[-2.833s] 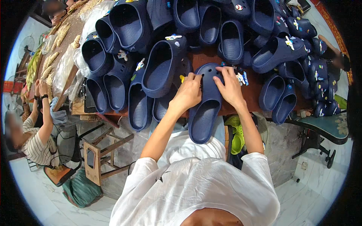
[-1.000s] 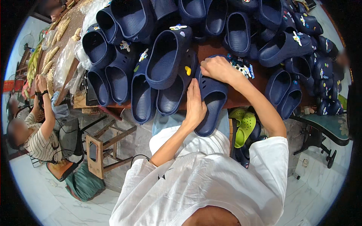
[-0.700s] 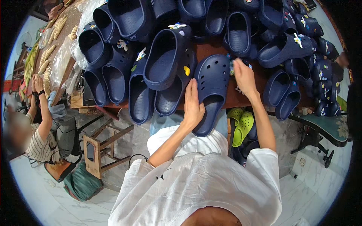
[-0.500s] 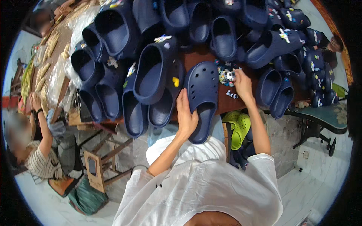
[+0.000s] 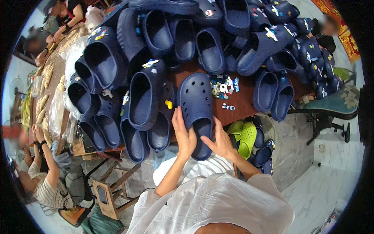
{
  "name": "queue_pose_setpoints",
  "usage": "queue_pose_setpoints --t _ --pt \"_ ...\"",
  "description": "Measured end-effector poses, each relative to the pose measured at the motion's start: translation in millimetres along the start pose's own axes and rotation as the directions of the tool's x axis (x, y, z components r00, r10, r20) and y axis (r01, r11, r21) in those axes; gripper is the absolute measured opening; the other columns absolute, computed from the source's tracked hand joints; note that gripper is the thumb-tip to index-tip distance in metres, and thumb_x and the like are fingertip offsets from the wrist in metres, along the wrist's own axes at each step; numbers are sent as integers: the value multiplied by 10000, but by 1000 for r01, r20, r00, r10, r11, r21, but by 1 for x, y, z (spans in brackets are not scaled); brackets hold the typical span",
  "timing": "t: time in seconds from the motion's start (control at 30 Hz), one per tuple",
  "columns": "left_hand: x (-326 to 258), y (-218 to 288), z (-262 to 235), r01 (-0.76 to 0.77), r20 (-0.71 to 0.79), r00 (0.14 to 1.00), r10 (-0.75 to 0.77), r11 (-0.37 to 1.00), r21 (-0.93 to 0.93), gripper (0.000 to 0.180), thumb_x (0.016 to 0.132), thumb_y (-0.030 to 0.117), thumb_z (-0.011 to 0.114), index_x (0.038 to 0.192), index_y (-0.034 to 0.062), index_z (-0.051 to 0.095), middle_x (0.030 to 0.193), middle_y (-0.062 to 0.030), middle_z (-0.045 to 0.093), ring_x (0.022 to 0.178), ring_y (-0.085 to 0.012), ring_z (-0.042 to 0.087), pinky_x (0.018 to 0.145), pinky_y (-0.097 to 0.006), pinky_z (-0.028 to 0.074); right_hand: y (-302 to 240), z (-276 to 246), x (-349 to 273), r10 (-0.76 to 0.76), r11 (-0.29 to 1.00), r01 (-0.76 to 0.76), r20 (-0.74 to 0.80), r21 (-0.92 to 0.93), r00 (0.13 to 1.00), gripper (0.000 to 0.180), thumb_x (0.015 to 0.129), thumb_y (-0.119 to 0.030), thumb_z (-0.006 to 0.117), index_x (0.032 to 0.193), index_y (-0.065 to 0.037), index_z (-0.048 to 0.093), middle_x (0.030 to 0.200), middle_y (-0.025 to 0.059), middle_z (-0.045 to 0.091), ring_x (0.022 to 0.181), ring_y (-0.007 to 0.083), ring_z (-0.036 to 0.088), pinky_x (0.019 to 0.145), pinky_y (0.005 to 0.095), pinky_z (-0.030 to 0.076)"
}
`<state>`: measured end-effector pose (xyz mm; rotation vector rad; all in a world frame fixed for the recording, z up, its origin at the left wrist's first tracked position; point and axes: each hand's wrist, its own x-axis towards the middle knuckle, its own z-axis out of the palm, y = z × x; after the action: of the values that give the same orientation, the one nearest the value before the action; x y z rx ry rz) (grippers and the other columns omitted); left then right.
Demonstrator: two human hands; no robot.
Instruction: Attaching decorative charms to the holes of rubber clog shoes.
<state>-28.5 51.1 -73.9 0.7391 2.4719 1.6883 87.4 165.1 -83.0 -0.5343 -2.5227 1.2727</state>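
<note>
A plain navy clog with round holes lies in front of me, toe away and heel over the table's near edge. My left hand holds its left side. My right hand grips the right side near the heel, its thumb over the foot opening. Just right of the toe sits a small pile of colourful shoe charms. Closer to me are a few small white-and-dark charms. Left of my clog lies another navy clog with a yellow charm on it.
Many navy clogs, several bearing charms, crowd the brown table. Lime-green clogs are below its edge. A wooden stool stands lower left, a dark green-topped stand at right. Another person's hands are at far left.
My right hand has left the charm pile and come down to the clog's right side. My left hand stays on the clog. The whole view has shifted a little.
</note>
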Motion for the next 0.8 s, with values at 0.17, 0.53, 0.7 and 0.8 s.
queue_pose_setpoints --t 0.17,0.53,0.7,0.8 --pt "9 28 -11 -75 -21 997 75 997 5 849 665 -154 473 1486 -20 308 1469 -253 341 1398 -419 311 1176 -424 229 -28 0 -17 184 978 -187 33 92 982 669 907 -199 627 1410 70 278 1173 312 583 1081 432 606 931 454 462" --pt "7 63 -39 -152 17 988 154 985 -87 873 812 147 744 1499 -48 242 1463 -252 322 1402 -360 336 1147 -412 295 -20 -10 36 77 709 -30 -35 705 996 534 940 -90 478 1440 28 334 1370 154 476 1238 231 468 1081 348 334" --pt "9 58 -29 -45 95 991 91 911 -409 858 816 55 738 1502 -54 233 1472 -181 343 1373 -256 346 1134 -365 284 -37 -19 60 170 711 -75 -67 699 983 508 951 -127 503 1419 23 376 1344 114 499 1214 208 472 1071 334 343" --pt "8 64 -25 73 102 995 -19 822 -565 826 814 6 698 1501 -40 243 1481 -165 338 1358 -240 367 1134 -352 279 -32 -13 59 232 678 -135 -36 722 972 517 969 -174 533 1419 22 369 1328 117 505 1201 196 471 1068 326 344"
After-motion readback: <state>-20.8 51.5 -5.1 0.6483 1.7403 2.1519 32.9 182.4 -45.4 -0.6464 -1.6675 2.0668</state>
